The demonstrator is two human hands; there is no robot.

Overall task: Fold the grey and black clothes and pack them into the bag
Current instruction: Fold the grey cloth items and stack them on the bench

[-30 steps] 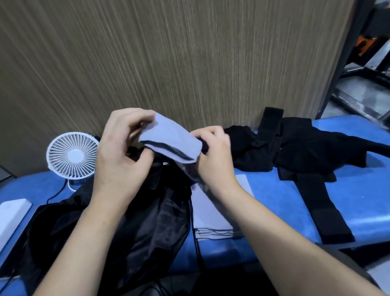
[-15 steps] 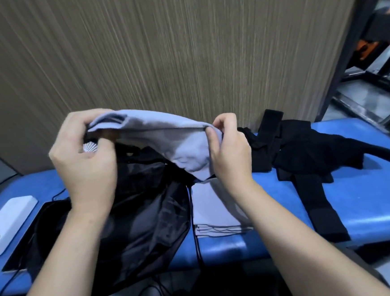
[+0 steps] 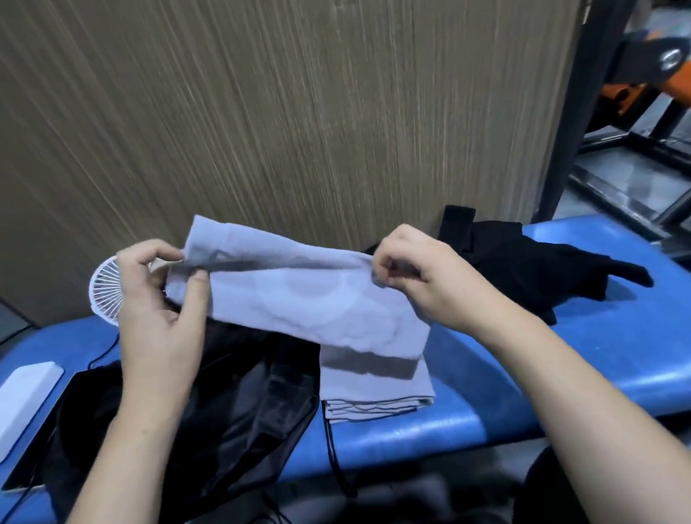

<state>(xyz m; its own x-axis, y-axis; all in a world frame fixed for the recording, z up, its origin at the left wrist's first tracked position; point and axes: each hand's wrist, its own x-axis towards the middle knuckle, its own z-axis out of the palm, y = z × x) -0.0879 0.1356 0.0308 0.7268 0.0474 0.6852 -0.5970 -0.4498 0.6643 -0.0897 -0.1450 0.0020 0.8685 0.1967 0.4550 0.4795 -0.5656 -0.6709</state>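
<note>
A grey garment (image 3: 297, 294) is stretched in the air between my hands above the blue bench. My left hand (image 3: 157, 301) pinches its left end between thumb and fingers. At the right end my right hand (image 3: 424, 280) pinches the cloth. Beneath it a stack of folded grey clothes (image 3: 376, 387) lies on the bench. A black mesh bag (image 3: 208, 429) with a drawstring sprawls at the left, partly under my left forearm. Unfolded black clothes (image 3: 534, 267) are heaped at the back right.
The blue padded bench (image 3: 592, 366) runs across the view against a wood-grain panel (image 3: 281, 101). A small white fan (image 3: 106, 289) stands behind my left hand. A white power bank (image 3: 11, 399) and a dark flat device (image 3: 39, 443) lie at the left. Metal framing stands at the right.
My hands have drawn apart, pulling the bunched grey garment out into a flat strip. The head view has dropped slightly.
</note>
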